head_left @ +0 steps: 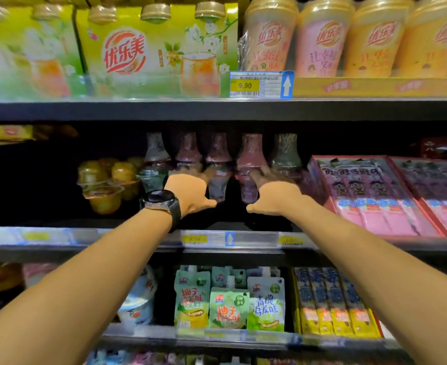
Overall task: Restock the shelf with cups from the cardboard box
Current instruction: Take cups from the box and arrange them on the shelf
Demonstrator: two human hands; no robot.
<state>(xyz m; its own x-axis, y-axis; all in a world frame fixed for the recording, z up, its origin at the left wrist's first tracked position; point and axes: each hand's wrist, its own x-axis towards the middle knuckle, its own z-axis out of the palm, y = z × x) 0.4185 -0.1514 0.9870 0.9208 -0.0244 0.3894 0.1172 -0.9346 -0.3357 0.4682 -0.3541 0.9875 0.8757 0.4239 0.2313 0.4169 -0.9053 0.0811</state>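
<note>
Several bottle-shaped, foil-wrapped cups stand in a row at the back of the dark middle shelf. My left hand, with a black watch on its wrist, reaches in with fingers stretched forward and touches the purple cups in the middle of the row. My right hand is beside it, thumb spread out, fingers straight against a maroon cup. Neither hand plainly grips a cup. The cardboard box is out of view.
Yellow fruit cups are stacked left of the row. Red trays of pink snack sticks lie to the right. The top shelf holds milk-tea cups and green multipacks. Drink pouches fill the lower shelf.
</note>
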